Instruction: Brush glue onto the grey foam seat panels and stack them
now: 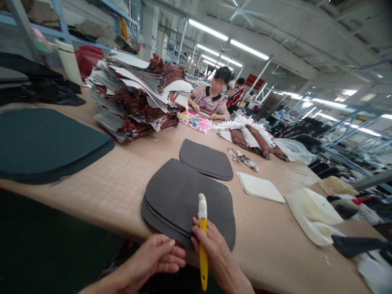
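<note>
A brush with a yellow handle and white-coated bristles is held in my right hand, bristles pointing away from me. The fingers of that hand rest at the near edge of a stack of dark grey curved panels on the table. My left hand is beside the stack's near left edge, palm turned inward, fingers loosely bent and apart from the thumb, with nothing in it. Whether its fingertips touch the panels I cannot tell. Just behind lies a second grey stack, partly covered by the first.
Dark green panels lie at left. A tall pile of patterned pieces stands behind them. To the right are a white pad and a cut-open white container. Across the brown table a person handles floral fabric.
</note>
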